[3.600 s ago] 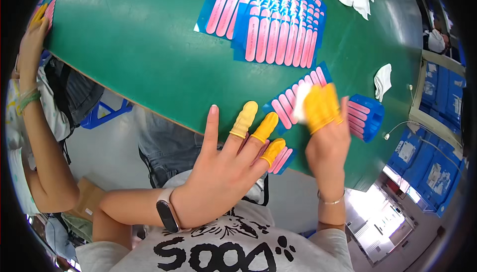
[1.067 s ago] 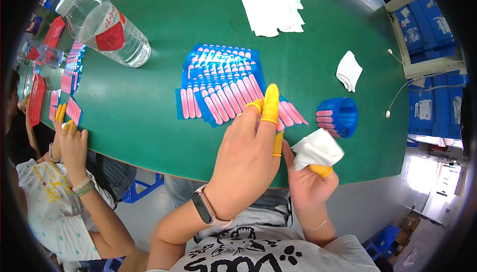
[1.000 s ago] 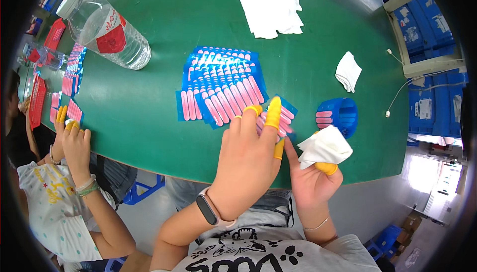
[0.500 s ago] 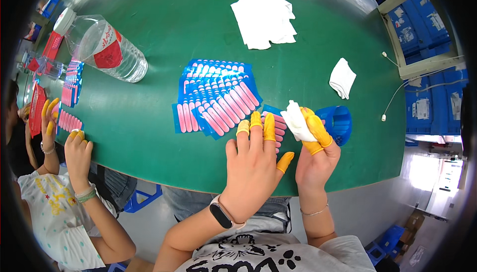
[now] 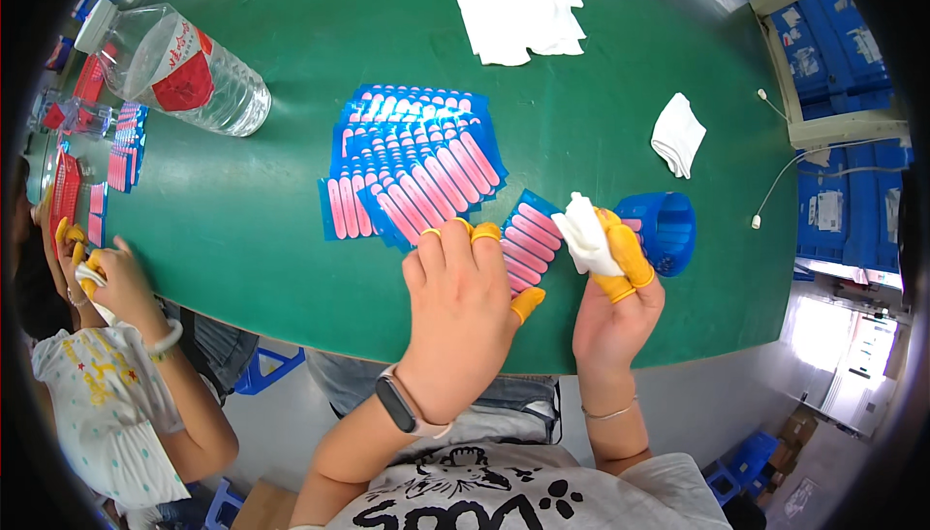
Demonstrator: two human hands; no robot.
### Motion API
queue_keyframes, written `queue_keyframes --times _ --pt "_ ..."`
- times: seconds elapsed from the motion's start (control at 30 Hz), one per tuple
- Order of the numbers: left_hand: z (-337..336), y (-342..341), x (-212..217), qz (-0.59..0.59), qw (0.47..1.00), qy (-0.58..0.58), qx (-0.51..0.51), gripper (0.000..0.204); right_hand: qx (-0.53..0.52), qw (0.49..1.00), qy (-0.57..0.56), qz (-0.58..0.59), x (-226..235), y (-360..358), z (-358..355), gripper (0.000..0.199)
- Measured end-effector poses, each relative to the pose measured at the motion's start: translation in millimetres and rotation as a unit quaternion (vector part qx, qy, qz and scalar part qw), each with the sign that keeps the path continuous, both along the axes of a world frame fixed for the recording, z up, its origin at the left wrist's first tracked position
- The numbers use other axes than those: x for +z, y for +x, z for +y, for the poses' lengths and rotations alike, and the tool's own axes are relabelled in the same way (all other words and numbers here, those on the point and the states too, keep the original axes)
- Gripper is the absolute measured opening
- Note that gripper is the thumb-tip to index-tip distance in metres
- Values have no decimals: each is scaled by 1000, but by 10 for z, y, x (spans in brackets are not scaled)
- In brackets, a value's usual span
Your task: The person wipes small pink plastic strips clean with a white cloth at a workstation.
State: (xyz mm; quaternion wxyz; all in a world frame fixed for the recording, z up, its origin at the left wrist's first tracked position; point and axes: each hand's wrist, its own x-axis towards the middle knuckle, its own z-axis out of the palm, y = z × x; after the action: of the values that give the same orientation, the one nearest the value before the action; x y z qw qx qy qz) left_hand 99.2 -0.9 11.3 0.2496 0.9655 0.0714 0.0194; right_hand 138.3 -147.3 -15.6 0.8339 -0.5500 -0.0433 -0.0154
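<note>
While the left hand (image 5: 463, 309), in yellow finger cots, pressed flat on a blue card of pink strips (image 5: 531, 244) at the green table's (image 5: 252, 210) near edge, the right hand (image 5: 612, 290) pinched a white wipe (image 5: 586, 236) beside it; even strokes would suit, card pinned.

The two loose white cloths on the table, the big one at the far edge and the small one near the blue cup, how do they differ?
The big cloth is spread out in several flat overlapping sheets; the small cloth is one folded, crumpled piece. The big cloth lies far from both hands; the small cloth lies nearer the right hand, just beyond the blue cup. Both are white, untouched, on the green table.
</note>
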Motion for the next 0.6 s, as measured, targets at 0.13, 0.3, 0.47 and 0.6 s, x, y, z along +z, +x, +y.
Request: queue_keyframes --times 0.13,0.3,0.47,0.6 --pt "90 -102 89 -29 998 -22 -59 57 17 996 -60 -57 -6 -101 -79 30" --pt "111 -331 148 57 992 -88 -64 56 10 999 -18 -45 19 -150 -154 29" --pt "159 -463 95 50 990 -107 -73 61 5 996 -65 -68 31 -224 -170 25" --pt "141 -475 53 23 985 -159 -68 59 -23 999 0 -23 33 -227 -137 24"
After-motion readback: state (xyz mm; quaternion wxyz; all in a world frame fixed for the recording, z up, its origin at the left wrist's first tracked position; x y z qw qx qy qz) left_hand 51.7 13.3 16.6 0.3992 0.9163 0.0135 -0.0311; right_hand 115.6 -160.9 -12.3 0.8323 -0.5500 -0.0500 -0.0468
